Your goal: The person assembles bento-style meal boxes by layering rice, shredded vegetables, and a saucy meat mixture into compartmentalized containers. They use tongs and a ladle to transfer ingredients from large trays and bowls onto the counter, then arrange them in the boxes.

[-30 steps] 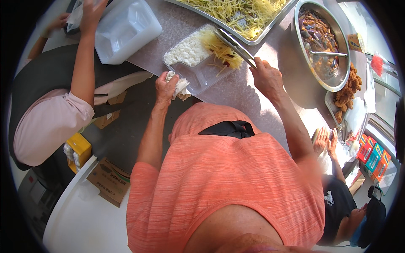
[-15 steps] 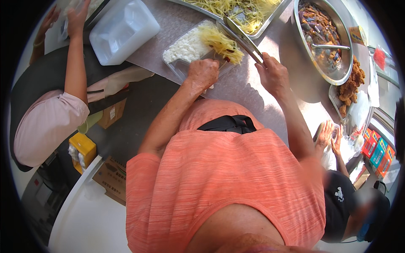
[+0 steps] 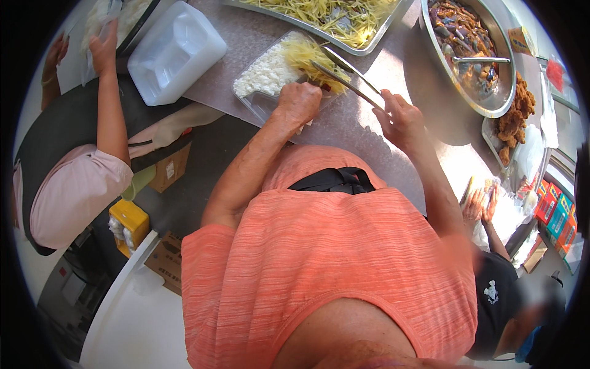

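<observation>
My left hand (image 3: 300, 103) is closed at the near side of a clear plastic food container (image 3: 260, 106), its fingers curled over the rim and partly hidden. White rice (image 3: 264, 75) fills the container's left part. Pale yellow shredded potato (image 3: 305, 54) with dark red bits lies on the right part. My right hand (image 3: 402, 120) grips metal tongs (image 3: 364, 91) by the handle end. The tongs' arms are spread, their tips over the shredded potato. Just beyond is a metal tray (image 3: 367, 50) heaped with more shredded potato.
Left stands a white translucent tub (image 3: 178, 58). To the right are a metal basin (image 3: 511, 92) of saucy eggplant-like pieces with a spoon, and browned fried food (image 3: 517, 120). One co-worker (image 3: 77, 190) handles a clear bag at left; another's hands (image 3: 482, 203) work at right.
The tongs have come down nearer the container and their arms have spread apart over the shredded potato. My left hand stays at the container. The left co-worker's hands have shifted.
</observation>
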